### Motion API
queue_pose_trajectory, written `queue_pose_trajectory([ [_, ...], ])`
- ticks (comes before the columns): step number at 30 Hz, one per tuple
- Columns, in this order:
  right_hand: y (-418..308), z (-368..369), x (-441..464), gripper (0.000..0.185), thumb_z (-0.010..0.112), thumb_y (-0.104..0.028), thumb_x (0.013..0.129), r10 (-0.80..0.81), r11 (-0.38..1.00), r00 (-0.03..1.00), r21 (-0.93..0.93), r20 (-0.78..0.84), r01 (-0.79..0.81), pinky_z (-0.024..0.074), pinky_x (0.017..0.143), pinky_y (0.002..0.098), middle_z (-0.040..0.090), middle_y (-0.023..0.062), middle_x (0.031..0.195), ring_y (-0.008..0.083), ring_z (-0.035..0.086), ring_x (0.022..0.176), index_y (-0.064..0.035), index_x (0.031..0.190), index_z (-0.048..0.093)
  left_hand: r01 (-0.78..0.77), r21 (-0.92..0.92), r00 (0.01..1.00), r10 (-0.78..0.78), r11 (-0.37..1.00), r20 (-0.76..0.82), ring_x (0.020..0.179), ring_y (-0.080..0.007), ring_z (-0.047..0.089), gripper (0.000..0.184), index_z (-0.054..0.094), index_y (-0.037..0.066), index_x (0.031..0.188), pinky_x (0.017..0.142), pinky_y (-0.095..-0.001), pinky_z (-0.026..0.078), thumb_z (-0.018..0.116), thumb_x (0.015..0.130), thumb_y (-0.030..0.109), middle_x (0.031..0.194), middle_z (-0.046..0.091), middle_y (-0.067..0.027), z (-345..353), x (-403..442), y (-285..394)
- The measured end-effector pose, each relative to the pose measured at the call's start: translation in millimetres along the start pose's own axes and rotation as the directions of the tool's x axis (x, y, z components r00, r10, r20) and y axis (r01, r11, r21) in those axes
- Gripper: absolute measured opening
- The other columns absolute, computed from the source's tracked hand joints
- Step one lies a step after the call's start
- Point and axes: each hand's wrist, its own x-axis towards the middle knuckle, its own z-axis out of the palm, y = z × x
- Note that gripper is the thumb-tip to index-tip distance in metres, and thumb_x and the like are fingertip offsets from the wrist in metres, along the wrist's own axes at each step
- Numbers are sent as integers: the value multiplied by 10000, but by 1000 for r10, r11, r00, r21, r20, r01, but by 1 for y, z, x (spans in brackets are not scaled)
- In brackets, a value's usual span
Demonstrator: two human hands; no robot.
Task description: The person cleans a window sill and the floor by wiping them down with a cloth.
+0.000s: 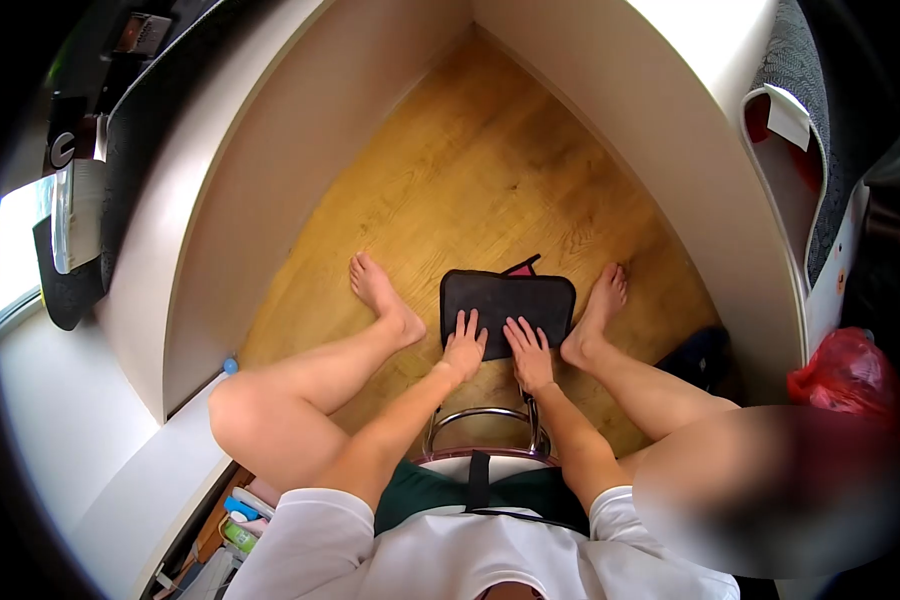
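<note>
2 hands [465, 348] [530, 356] on black case [505, 300]; contents hidden

Warm wood-grain floor [450, 150] fills the middle, its visible streaks and knots narrowing to a corner at twelve o'clock. Two pale upright panels bound it: a left panel [275, 150] sweeping from nine to twelve, and a right panel [690, 120] curving from twelve to three. A bright window [18, 245] glows at nine o'clock, above a white ledge [65, 370]. At two o'clock hangs grey patterned fabric [795, 65], its edge curled. A red plastic bag [845, 370] sits just past three; an open compartment of small items [235, 525] lies between seven and eight. Chrome chair tubing [485, 411] arches near six.
</note>
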Motion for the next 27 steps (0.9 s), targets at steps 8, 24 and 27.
queue_pose_trajectory([
  [8, -19, -35, 90, 496, 565, -63, 857, 367, 921, 854, 272, -368, -278, 266, 1130, 477, 497, 164, 1292, 314, 449, 1250, -16, 1342, 473, 125, 12, 984, -122, 992, -129, 1433, -531, 43, 780, 197, -47, 1495, 1152, -569, 191, 585, 823, 30, 1571, 29, -299, 3, 22, 6],
  [24, 41, -101, 234, 632, 556, -347, 927, 161, 979, 928, 175, -335, -107, 213, 1132, 567, 178, 157, 1589, 450, 113, 1444, 3, 1428, 395, 147, -227, 882, -232, 963, -411, 1407, -571, 61, 772, 192, 38, 1523, 1100, -624, 202, 574, 855, 99, 1552, 13, -339, -99, 87, -32],
  [27, 49, -140, 295, 725, 647, -367, 858, 168, 968, 966, 218, -194, -125, 197, 1150, 569, 150, 126, 1603, 434, 71, 1459, -165, 1486, 348, 203, -256, 880, -291, 945, -375, 1358, -636, 122, 743, 211, 71, 1525, 1063, -617, 249, 571, 880, 151, 1524, 46, -387, -144, 112, -33],
])
